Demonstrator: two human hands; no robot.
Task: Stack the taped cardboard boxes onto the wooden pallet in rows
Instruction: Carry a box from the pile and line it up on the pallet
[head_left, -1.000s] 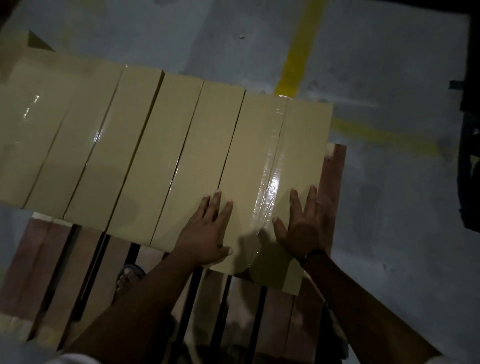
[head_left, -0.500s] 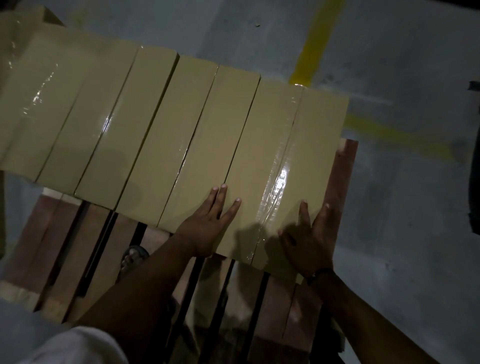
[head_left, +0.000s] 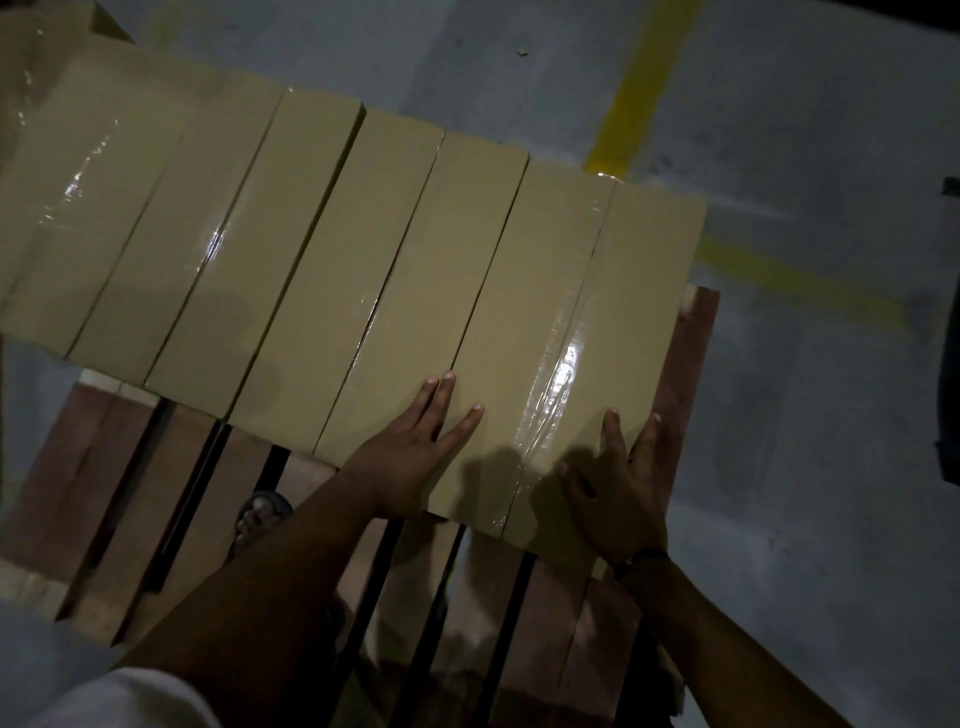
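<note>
Wooden pallet (head_left: 545, 623) underneath; left hand (head_left: 405, 457) and right hand (head_left: 618, 493) flat, fingers straight, on end box (head_left: 639, 291).

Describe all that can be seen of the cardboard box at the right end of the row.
The rightmost box is tan cardboard, long and flat-topped, closed, with glossy clear tape along its middle seam. It lies on the wooden pallet, against the next box in the row. The left hand and right hand rest with straight fingers on its near end.

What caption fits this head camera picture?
Left hand and right hand rest on taped cardboard boxes lined up across the wooden pallet.
</note>
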